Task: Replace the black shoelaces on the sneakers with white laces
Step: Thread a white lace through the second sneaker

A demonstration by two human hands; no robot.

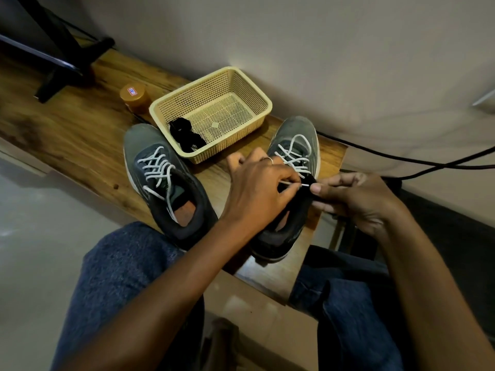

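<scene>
Two grey sneakers stand on a wooden bench. The left sneaker [160,178] is laced with a white lace [158,167] whose ends hang into its opening. The right sneaker [294,145] carries a white lace [293,153] across its lower eyelets. My left hand [257,188] lies over its tongue and pinches the white lace end [294,185]. My right hand [356,202] grips the shoe's collar beside the top eyelet, thumb and forefinger close to the lace tip. Bundled black laces [187,137] lie in the beige basket [251,89].
An orange-lidded jar [134,96] stands left of the basket. A black stand's foot [61,76] rests at the bench's far left. Black cables [401,156] run along the wall on the right. My knees in blue jeans sit below the bench's front edge.
</scene>
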